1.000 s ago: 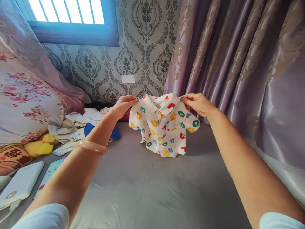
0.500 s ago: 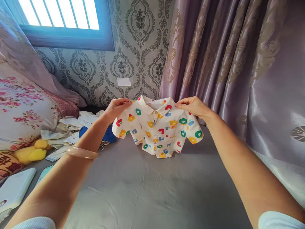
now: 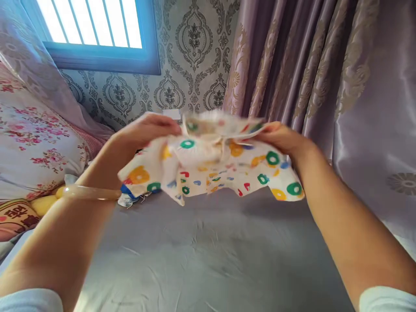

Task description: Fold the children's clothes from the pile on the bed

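A small white short-sleeved shirt [image 3: 208,164] with red, yellow, green and blue prints hangs between my hands, its collar blurred by motion. My left hand [image 3: 152,127] is closed on the shoulder beside the collar. On the other side of the collar, my right hand [image 3: 279,134] grips the other shoulder, partly behind the cloth. Both sleeves spread outward and the lower part falls away from me, above the grey sheet [image 3: 208,260]. A pale bangle [image 3: 92,193] circles my left wrist.
Floral pillow [image 3: 42,134], yellow plush item [image 3: 43,205] and printed cushion [image 3: 17,219] lie at the left. Some clothes [image 3: 128,199] show behind my left forearm. A patterned wall [image 3: 193,52] and purple curtains [image 3: 292,65] stand behind.
Both hands have risen and moved nearer to me with the shirt, and are farther apart. The shirt looks larger and its lower part has swung away. The view has shifted slightly.
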`<state>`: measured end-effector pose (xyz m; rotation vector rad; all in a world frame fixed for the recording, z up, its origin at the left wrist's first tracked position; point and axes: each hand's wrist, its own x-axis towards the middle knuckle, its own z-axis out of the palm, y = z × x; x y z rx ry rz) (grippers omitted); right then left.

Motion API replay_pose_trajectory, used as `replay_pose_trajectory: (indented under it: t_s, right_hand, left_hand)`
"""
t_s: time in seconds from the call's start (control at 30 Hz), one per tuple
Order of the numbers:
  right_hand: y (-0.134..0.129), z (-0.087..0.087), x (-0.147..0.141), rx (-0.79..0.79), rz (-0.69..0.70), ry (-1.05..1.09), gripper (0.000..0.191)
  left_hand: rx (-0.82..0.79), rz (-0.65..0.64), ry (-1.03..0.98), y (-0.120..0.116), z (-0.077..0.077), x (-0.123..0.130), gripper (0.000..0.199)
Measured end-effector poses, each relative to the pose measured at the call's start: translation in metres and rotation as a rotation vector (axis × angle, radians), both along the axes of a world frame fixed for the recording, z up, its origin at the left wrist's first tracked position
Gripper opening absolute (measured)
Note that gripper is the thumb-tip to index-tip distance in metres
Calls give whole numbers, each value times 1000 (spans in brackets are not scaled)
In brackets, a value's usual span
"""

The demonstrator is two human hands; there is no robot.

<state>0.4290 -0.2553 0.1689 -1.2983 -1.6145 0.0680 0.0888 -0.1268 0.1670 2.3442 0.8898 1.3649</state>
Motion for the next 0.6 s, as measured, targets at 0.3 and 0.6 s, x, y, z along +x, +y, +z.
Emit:
replay_pose_trajectory:
  t_s: [0.3,0.6]
  right_hand:
    - [48,-16,-9,191,-487,-526,26]
    - [43,-19,6,156,-426,-439,24]
  left_hand:
    - [274,441,62,39,-27,33,21]
    - [187,362,70,45,-33,25,25]
